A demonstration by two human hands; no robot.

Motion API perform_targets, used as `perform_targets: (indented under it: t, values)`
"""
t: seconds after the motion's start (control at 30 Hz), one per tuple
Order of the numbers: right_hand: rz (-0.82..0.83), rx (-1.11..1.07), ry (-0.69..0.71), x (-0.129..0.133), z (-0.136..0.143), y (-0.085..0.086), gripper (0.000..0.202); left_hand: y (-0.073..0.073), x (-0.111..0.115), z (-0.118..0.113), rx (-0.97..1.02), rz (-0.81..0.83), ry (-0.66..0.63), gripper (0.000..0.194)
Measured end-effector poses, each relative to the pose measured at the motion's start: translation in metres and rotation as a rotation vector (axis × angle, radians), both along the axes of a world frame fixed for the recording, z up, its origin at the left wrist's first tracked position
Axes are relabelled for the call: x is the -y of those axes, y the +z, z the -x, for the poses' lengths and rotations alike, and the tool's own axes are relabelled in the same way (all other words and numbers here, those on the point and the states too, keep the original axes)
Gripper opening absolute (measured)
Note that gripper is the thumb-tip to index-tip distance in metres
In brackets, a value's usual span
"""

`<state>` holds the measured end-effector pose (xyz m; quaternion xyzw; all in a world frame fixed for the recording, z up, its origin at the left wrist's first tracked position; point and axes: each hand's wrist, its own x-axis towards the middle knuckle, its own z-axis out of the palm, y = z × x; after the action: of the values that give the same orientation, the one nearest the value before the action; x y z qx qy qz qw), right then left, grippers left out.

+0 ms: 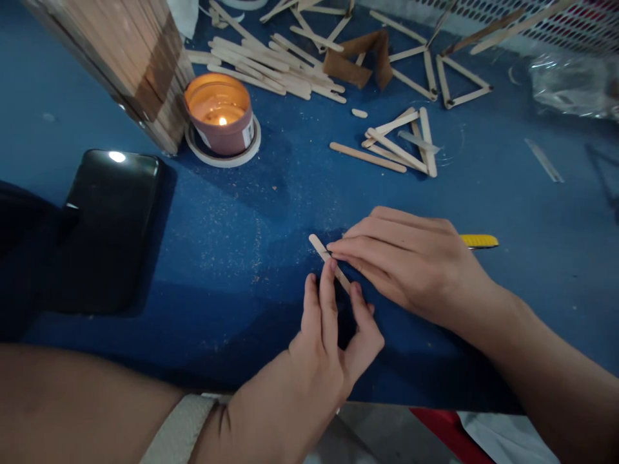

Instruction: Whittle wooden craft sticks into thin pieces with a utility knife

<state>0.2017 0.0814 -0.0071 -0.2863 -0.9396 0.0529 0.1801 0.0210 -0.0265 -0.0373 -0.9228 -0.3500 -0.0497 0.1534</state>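
A wooden craft stick (317, 245) slants across the blue tabletop in front of me. My left hand (338, 328) is closed on it, with fingertips on the stick and the thumb at its lower end. My right hand (411, 258) comes in from the right, fingers wrapped round a utility knife whose yellow handle (478, 241) sticks out behind the hand. A small dark tip shows at its fingertips, meeting the stick near the upper end. Most of the knife is hidden under the palm.
A lit candle (218, 135) stands on a coaster beside a wooden block (140, 84). A black phone (111, 225) lies at left. Behind are loose sticks (261, 61), stick triangles (464, 96), a single stick (367, 157) and a plastic wrapper (570, 84).
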Motion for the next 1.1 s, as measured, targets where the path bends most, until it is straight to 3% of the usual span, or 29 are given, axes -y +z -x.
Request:
perform_targets:
  t: [0.63, 0.93, 1.1]
  values:
    - [-0.013, 0.002, -0.054, 0.002, -0.007, 0.0, 0.017, 0.002, 0.001, 0.001, -0.014, 0.02, 0.007, 0.05]
    - [0.0, -0.019, -0.062, 0.002, -0.006, -0.003, 0.014, -0.009, 0.003, -0.006, 0.061, -0.033, 0.069, 0.047]
    - [0.014, -0.02, -0.077, 0.003, -0.007, -0.003, 0.015, -0.003, 0.0, -0.002, 0.034, -0.023, 0.027, 0.046]
